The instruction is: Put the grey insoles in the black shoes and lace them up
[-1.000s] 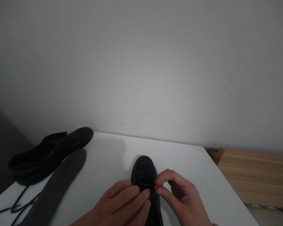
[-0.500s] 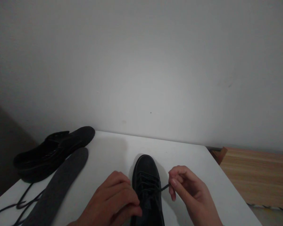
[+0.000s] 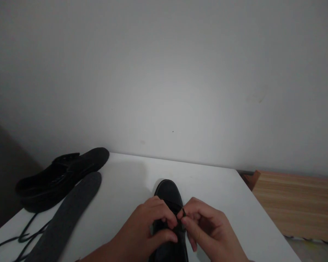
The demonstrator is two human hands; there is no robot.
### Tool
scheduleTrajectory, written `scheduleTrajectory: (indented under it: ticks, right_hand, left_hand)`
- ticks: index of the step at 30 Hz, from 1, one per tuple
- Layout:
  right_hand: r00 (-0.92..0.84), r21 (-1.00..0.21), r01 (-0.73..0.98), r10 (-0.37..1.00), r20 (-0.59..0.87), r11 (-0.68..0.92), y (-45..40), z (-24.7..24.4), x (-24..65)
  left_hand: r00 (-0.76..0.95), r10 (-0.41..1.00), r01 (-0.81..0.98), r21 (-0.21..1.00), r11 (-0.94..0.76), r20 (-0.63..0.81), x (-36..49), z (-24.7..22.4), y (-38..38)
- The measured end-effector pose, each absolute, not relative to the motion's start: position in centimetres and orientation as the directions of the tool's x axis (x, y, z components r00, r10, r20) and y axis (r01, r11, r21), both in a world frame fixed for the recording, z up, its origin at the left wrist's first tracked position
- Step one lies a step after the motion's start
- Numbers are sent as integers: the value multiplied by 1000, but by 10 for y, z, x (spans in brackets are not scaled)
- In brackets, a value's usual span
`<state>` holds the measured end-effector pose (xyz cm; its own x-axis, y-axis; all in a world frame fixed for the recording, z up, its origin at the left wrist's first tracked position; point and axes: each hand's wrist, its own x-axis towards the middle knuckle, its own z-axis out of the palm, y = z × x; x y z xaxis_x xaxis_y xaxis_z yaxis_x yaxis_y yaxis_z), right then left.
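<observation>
A black shoe (image 3: 168, 190) lies on the white table (image 3: 125, 189), toe pointing away, its lacing area partly covered by both hands. My right hand (image 3: 207, 227) pinches a dark shoelace (image 3: 183, 212) between thumb and forefinger at the shoe's right edge. Over the shoe's left side, my left hand (image 3: 153, 223) has its thumb and fingers curled toward each other, close to the right fingertips. Whether it grips part of the lace or the shoe is too dark to make out.
Another black shoe (image 3: 47, 185) rests at the table's left, beside a dark grey insole (image 3: 71, 211). Loose black laces (image 3: 30, 238) lie near them. Behind stands a grey wall (image 3: 164, 80); a wooden surface (image 3: 295, 203) is at the right.
My right hand has moved left with the lace, up to the shoe. My left hand has shifted right and slightly up over the shoe, so the two hands' fingertips are now close together.
</observation>
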<state>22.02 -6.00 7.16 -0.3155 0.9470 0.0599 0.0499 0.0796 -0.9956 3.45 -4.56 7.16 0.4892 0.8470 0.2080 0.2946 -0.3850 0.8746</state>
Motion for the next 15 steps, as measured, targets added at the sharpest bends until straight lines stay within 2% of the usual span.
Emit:
scheduleTrajectory:
  ticks: [3,7,13,15]
  right_hand:
    - [-306,-989,66,946,103,129,-61,75,219]
    - [-246,-993,75,967,65,85,-54,78,223]
    - [-88,-994,104,996,22,31,-38,58,237]
    - [-70,-990,134,997,38,48,-38,53,236]
  left_hand:
    - [496,827,283,851,-443,265,36,66,-47]
    - [485,824,266,849,-457,292,36,66,-49]
    - [636,636,169,725,-668,438,30,67,-50]
    - [642,642,147,755,-639,419,30,66,-51]
